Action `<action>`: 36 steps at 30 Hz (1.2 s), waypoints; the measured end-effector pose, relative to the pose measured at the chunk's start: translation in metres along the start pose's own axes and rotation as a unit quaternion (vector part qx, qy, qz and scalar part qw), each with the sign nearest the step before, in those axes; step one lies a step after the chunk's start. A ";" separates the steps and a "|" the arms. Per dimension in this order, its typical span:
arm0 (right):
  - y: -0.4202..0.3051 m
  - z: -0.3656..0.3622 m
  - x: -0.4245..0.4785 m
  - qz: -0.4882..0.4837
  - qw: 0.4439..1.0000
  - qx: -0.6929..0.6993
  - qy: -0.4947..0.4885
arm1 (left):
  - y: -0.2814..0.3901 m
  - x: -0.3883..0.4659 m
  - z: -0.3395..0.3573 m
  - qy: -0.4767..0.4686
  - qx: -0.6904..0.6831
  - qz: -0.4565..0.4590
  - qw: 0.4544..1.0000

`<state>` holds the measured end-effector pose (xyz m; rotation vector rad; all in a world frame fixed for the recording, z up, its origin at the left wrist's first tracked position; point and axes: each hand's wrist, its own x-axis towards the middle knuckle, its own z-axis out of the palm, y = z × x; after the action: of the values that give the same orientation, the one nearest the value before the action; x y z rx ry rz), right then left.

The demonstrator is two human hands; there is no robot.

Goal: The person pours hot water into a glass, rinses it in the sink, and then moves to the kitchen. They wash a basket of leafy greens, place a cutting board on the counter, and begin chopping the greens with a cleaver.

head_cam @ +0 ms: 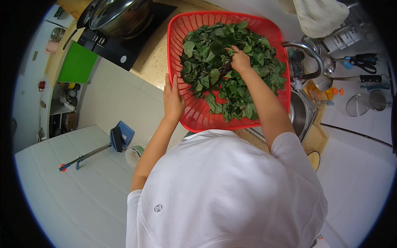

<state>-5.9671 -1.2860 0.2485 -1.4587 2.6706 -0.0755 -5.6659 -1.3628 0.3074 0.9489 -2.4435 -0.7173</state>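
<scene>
A large red plastic basket (228, 127) with slotted walls stands in front of me, partly over the sink. Leafy greens (204, 46) fill most of it, and bare red bottom shows at the near left. My left hand (174, 100) lies against the outside of the basket's left rim, with its fingers pointing away from me; whether it grips the rim is unclear. Inside the basket, my right hand (241, 60) is at the middle of the greens, its fingertips among the leaves. Whether those fingers hold any leaves cannot be told.
A chrome faucet (318, 59) arches by the basket's right wall, above a steel sink (296, 113). A lidded pot (119, 18) sits on the black cooktop (125, 51) at upper left. Ladles, scissors (366, 62) and strainers (357, 105) are at the right. A dustpan (126, 133) is at lower left.
</scene>
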 end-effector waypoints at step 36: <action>0.057 0.054 -0.130 0.398 0.796 0.430 -0.153 | 0.013 0.143 0.148 -0.347 -0.100 -0.196 0.912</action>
<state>-5.9388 -1.1454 0.1975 -0.0369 2.2118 -0.7719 -5.8502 -1.4103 0.2283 1.2775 -2.6821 -1.6572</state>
